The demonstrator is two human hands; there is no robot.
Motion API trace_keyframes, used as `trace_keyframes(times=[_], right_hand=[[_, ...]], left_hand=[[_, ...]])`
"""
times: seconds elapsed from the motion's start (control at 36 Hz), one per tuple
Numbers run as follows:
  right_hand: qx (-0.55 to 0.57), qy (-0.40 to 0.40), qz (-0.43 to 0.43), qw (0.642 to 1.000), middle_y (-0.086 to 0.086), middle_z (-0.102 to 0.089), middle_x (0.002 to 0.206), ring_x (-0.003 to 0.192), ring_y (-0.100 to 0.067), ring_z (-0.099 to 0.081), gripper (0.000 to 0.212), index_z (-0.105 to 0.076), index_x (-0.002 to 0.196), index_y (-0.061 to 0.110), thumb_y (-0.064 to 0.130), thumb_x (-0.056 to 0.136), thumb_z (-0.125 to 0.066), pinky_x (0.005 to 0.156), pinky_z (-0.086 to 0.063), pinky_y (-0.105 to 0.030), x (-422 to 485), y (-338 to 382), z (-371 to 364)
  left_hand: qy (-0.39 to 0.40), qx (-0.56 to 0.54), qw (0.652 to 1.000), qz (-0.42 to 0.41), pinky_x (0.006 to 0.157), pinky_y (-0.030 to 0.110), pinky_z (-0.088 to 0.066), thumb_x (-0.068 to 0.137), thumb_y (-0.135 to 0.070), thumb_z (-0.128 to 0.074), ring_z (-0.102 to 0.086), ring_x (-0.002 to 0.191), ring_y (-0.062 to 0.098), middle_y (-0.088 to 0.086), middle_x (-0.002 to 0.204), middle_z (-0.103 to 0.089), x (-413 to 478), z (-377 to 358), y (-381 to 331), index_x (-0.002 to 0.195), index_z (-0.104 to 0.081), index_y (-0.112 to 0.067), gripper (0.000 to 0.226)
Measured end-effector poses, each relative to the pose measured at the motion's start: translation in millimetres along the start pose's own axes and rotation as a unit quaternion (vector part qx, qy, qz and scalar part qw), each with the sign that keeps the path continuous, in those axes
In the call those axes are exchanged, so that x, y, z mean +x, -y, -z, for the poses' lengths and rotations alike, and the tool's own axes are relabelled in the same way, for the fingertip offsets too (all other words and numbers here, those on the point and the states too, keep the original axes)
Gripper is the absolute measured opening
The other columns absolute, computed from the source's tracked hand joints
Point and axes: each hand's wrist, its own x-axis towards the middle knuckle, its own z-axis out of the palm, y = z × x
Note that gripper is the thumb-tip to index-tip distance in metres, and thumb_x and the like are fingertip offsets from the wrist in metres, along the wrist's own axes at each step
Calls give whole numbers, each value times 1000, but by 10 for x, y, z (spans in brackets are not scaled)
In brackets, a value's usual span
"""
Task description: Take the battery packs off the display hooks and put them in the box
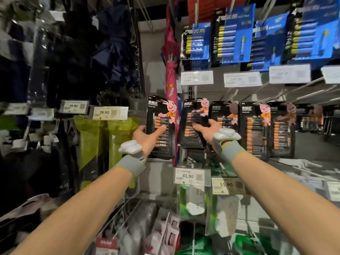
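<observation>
Two hands gripping — left hand [147, 138] holds left pack [156, 111], right hand [208, 130] holds right pack [190, 140], both upright, long axes vertical.

Held pack [160, 126] left of hooked packs [254, 129]

Left hand [147, 137] and right hand [207, 129]: bare. Left band [130, 165] and right band [232, 150]: grey fabric, yellow-green edging, just behind the grip. Left module [130, 147] and right module [227, 134]: white, lumpy, mounted between band and grip; possibly moulded plastic. Forearms: bare.
</observation>
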Motion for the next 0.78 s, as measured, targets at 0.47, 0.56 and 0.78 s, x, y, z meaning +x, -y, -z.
trace_keyframes(times=[0.47,0.56,0.78], right_hand=[[-215,-10,-88,973,-10,-56,125,127,-29,-49,51,-61,112,15,59,87,-55,94,-36,-27,289,-160,-112],[-238,-16,-94,967,-10,-47,142,132,-29,-43,64,-50,132,10,58,89,-53,103,-32,-28,288,-160,-95],[-290,-15,-111,950,-11,-56,130,125,-30,-51,63,-56,106,9,68,86,-46,102,-34,-32,411,-236,-144]], left_hand=[[85,-47,995,-8,76,28,-55,74,-33,-85,-69,88,19,2,97,-69,479,-125,300,96,-61,-24,34],[96,-58,994,-4,70,26,-53,74,-33,-84,-69,84,17,0,93,-69,532,-139,338,90,-60,-27,30],[127,-74,989,12,75,29,-56,74,-32,-84,-71,85,18,0,92,-72,550,-236,371,85,-62,-28,25]])
